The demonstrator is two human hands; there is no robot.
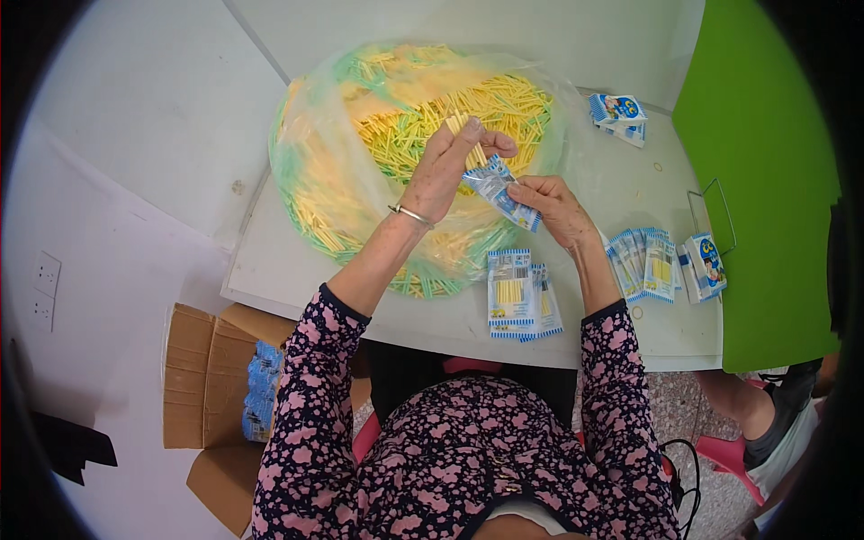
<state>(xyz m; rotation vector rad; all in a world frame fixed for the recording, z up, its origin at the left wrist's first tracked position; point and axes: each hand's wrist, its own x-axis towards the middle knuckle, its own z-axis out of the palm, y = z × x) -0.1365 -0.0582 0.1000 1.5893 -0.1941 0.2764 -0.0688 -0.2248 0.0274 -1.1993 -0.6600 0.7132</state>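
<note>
My left hand grips a small bunch of pale yellow sticks, just over a big clear plastic bag. The lower ends of the bunch meet the mouth of a blue-and-white packet; how deep they reach inside cannot be made out. Thumb and fingers of my right hand pinch that packet by its lower part. Heaped in the opened bag are many loose yellow and greenish sticks. Below my hands, packets with yellow sticks showing through a window lie overlapped near the table's front edge.
To the right lie a fan of more packets and a small blue-and-white box by a wire stand. Further packs sit at the back right. A green panel borders the table. An opened cardboard box holds blue packages.
</note>
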